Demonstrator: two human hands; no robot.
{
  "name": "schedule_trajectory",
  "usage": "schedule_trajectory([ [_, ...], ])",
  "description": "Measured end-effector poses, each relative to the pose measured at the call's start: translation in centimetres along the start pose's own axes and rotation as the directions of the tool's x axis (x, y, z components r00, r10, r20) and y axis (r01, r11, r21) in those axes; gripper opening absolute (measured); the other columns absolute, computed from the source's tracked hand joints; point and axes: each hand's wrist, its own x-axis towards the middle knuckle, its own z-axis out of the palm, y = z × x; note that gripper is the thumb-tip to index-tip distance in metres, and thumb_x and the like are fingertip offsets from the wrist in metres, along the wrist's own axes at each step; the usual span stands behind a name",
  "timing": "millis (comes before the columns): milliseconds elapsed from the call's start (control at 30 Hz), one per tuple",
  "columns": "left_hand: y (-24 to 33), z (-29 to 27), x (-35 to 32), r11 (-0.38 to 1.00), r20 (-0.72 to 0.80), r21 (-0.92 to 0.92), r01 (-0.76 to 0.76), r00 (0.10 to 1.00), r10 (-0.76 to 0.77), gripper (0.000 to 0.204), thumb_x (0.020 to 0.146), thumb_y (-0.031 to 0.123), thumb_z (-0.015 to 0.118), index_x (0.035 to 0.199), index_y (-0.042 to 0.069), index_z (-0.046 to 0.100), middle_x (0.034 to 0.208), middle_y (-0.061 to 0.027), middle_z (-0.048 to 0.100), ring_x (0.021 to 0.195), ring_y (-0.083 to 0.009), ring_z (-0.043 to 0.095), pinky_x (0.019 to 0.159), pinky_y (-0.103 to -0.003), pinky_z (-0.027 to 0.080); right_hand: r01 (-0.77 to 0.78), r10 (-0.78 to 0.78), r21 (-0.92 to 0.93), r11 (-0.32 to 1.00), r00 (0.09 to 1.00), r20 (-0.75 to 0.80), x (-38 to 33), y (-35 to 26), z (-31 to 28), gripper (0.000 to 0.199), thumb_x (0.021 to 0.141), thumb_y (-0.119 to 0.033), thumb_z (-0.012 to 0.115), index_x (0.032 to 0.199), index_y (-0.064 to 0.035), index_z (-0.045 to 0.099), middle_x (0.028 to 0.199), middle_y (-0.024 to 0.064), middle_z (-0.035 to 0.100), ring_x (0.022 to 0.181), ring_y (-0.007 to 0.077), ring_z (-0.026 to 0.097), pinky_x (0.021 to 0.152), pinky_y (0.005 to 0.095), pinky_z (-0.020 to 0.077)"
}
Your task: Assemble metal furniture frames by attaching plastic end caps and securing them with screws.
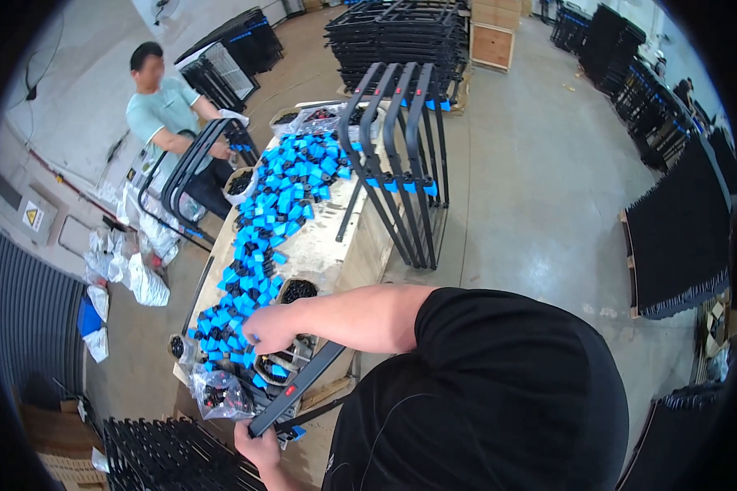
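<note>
My left hand point(258, 446) is closed round the lower end of a black metal tube frame point(303, 383), which has a small red mark and leans against the near end of the workbench. My right hand point(272, 327) reaches over the bench into a long heap of blue and black plastic pieces point(258, 233). Its fingers curl down among them, and whatever they grip is hidden. Beside that hand stands a tub of small black parts point(297, 290). A clear plastic bag point(220, 393) with dark and red bits lies at the bench corner near my left hand.
Several curved black frames point(413, 155) with blue pieces lean on the workbench point(328, 241). Across it, a person point(168, 119) handles similar frames point(193, 176). More frames are stacked behind point(393, 37) and at lower left point(172, 458). Dark panels point(679, 237) stand at right.
</note>
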Motion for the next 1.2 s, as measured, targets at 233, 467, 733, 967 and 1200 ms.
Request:
schedule_trajectory([
  [233,10.0,3.0,0.0,0.988,0.022,0.057,0.145,0.989,-0.146,0.020,0.070,-0.001,0.070,0.077,0.003,0.053,0.068,-0.0006,0.049,0.065,-0.0122,0.045,0.061,-0.029,0.042,0.059,-0.051,0.037,0.998,0.982,-0.183,-19.1,5.2,-13.1,0.034,0.093,-0.037,0.066,0.106,-0.0052,0.063,0.095,0.0179,0.067,0.091,0.0394,0.066,0.076,0.0511,0.0518],
  [467,28.2,11.5,6.0,0.964,0.163,0.240,0.116,0.974,-0.158,0.024,0.070,0.008,0.078,0.074,0.001,0.055,0.063,-0.0040,0.048,0.061,-0.0130,0.046,0.056,-0.031,0.040,-0.176,0.412,0.427,0.887,0.720,-0.558,-37.1,20.2,-18.1,0.038,0.101,-0.036,0.059,0.083,-0.0021,0.063,0.072,0.0181,0.058,0.069,0.0320,0.057,0.065,0.0426,0.0478],
  [733,47.2,24.3,17.0,0.996,0.455,0.082,0.025,0.888,-0.060,0.028,0.072,0.012,0.085,0.073,0.002,0.058,0.064,0.0011,0.053,0.062,-0.0083,0.044,0.054,-0.030,0.039,-0.227,0.381,0.309,0.923,0.443,-0.811,-48.2,30.9,-39.8,0.035,0.104,-0.035,0.056,0.089,-0.0040,0.065,0.081,0.0036,0.061,0.078,0.0143,0.055,0.073,0.0326,0.0490],
  [967,55.2,41.1,18.5,0.937,0.462,-0.287,0.199,0.886,-0.047,0.023,0.078,0.014,0.083,0.077,0.001,0.064,0.065,0.0038,0.056,0.058,-0.0045,0.047,0.051,-0.024,0.037,-0.333,0.450,0.361,0.871,0.247,-0.858,-60.6,32.6,-47.6,0.038,0.102,-0.036,0.062,0.115,-0.0006,0.066,0.097,0.0033,0.068,0.090,0.0124,0.060,0.081,0.0299,0.0498],
  [1200,59.1,53.4,20.2,0.867,0.463,-0.440,0.235,0.886,-0.005,0.020,0.077,0.015,0.080,0.081,-0.002,0.069,0.071,-0.0004,0.065,0.063,-0.0081,0.054,0.059,-0.027,0.045,-0.671,0.892,0.719,0.181,-0.196,-0.408,-82.2,35.9,-27.9,0.040,0.093,-0.036,0.068,0.101,0.0029,0.070,0.084,0.0140,0.071,0.078,0.0224,0.066,0.072,0.0386,0.0532],
])
